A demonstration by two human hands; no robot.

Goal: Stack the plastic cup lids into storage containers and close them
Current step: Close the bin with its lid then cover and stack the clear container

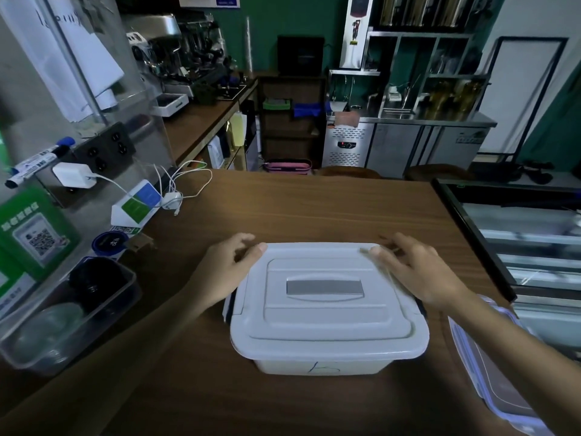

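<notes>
A white plastic storage box [317,365] stands in the middle of the wooden counter with its grey-handled lid [327,313] lying on top. My left hand [224,269] holds the lid's far left corner, thumb on top and fingers curled over the edge. My right hand [415,272] holds the far right corner the same way. On the left, a clear open tub [19,347] contains stacks of black lids [94,283] and clear lids [53,322]. What is inside the white box is hidden.
A clear container lid with a blue rim [490,382] lies at the right, partly under my right forearm. A glass display case [518,243] borders the counter on the right. Chargers and white cables [176,187], QR signs and a small dark cup [110,243] crowd the left.
</notes>
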